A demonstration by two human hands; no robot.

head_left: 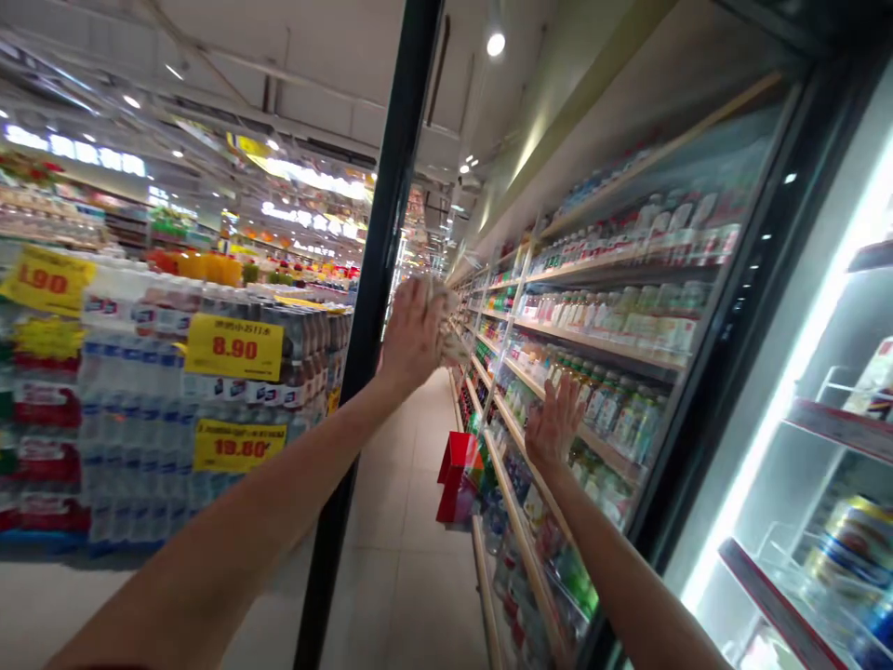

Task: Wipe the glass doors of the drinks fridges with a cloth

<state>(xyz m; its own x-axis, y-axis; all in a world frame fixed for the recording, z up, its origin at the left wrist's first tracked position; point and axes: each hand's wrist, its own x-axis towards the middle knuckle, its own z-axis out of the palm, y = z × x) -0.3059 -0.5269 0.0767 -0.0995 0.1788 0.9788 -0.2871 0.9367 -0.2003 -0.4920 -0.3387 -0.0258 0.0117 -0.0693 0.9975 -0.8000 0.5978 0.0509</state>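
An open glass door with a dark frame stands in front of me. My left hand reaches up near the frame's left upright and presses a crumpled pale cloth on the pane. Part of the cloth is hidden behind the fingers. Lower and to the right, my right hand rests against the same pane, fingers spread and nothing in it.
Bottles on long shelves show through the glass. Right of the door is a lit cooler with cans. Packed bottle stacks with yellow price signs stand left. A red box-like object is by the aisle floor.
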